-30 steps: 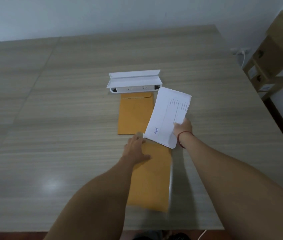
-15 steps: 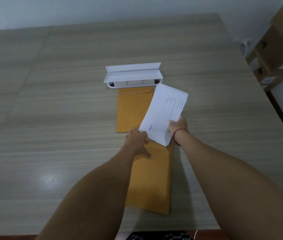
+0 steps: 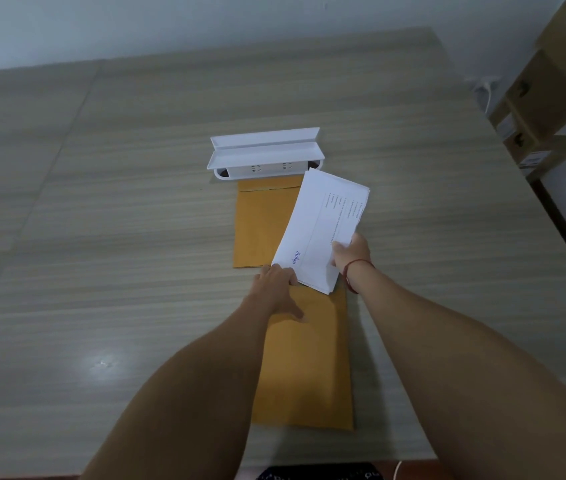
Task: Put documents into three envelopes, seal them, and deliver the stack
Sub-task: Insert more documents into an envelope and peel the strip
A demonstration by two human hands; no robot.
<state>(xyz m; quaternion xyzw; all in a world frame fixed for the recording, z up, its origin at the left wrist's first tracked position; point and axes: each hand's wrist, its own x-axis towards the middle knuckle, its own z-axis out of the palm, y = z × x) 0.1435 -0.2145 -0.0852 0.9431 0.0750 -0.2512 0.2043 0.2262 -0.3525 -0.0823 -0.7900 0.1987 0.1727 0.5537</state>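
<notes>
Two bare forearms reach in from the near edge of the table (image 3: 108, 258). Between them a near envelope (image 3: 309, 372), tan, lies flat and lengthwise on the tabletop, its mouth at the far end. Left hand (image 3: 276, 292) rests palm down on that far end, fingers stretched out and pressing, thumb spread across the envelope's face; the fingertips sit at the mouth edge, touching the lower corner of the papers (image 3: 319, 226). Right hand (image 3: 349, 256), with a red cord (image 3: 356, 270) round the wrist, grips the papers at their right edge, thumb on top, fingers curled beneath. The papers are a folded white bundle with printed lines and one blue word, held tilted, the lower end over the near envelope's mouth, the upper end slanting away to the right. Whether the lower end has entered the mouth cannot be told. Beyond the left hand a far envelope (image 3: 260, 226), flap folded down, lies flat, its right side covered by the papers and its far end against a white socket box (image 3: 266, 155) with raised lid. At far right, off the table, brown boxes (image 3: 551, 91) are stacked beside the wall.
</notes>
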